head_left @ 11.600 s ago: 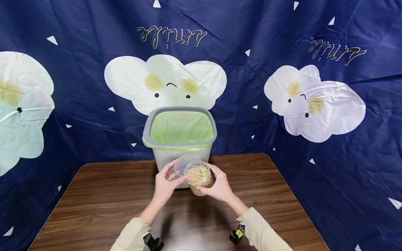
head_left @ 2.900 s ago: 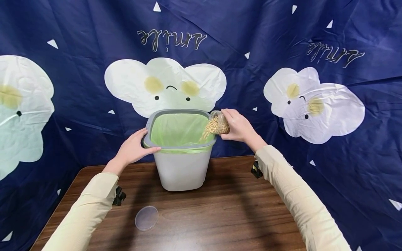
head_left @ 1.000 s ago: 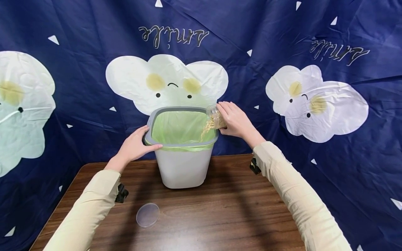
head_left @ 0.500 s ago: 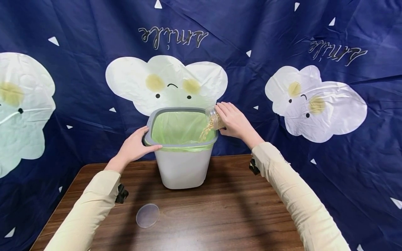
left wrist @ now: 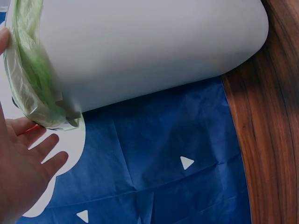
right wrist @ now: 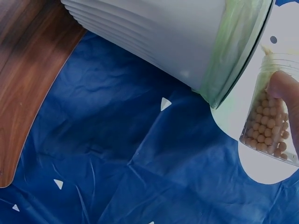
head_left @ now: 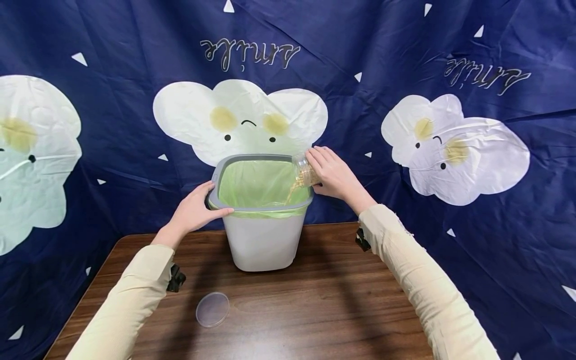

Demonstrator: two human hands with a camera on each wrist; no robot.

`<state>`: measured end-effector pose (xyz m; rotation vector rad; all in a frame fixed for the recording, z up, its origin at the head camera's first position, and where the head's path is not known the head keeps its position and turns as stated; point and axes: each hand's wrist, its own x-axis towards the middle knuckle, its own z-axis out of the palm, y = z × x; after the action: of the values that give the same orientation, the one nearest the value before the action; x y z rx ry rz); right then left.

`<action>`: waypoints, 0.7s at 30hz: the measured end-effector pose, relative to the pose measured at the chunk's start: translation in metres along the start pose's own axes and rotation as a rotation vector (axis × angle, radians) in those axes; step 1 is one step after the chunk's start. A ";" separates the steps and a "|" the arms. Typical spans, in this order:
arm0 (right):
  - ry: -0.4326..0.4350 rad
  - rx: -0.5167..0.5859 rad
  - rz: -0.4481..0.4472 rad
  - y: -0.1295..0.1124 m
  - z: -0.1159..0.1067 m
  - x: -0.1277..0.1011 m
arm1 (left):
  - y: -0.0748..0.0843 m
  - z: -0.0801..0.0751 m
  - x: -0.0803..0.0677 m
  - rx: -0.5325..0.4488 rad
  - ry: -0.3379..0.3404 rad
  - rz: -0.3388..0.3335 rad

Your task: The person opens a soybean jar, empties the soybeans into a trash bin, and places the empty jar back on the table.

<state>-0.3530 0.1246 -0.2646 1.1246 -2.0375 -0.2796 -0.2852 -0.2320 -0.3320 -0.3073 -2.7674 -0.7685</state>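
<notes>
Two hands working at bin (head_left: 262, 240) near table's far edge: right hand (head_left: 335, 176) gripping jar (head_left: 305, 172), now tilting steeper over right rim, fewer beans (right wrist: 266, 127) remaining; left hand (head_left: 194, 212) clasping left rim; lid (head_left: 212, 309) lying near front-left edge.

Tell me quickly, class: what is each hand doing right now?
Left hand: fingers curled over the rim of the bin, holding it.
Right hand: grips the tilted jar of beans over the bin.
</notes>
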 end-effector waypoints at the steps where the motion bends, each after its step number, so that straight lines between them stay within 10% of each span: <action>1: 0.003 -0.004 -0.003 0.000 0.000 0.000 | 0.000 0.000 0.000 -0.001 0.001 0.001; 21: 0.080 -0.117 -0.092 0.001 0.000 0.005 | -0.001 0.002 0.000 -0.015 0.014 0.005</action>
<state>-0.3546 0.1210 -0.2612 1.1408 -1.8780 -0.3892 -0.2853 -0.2316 -0.3337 -0.3101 -2.7477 -0.7871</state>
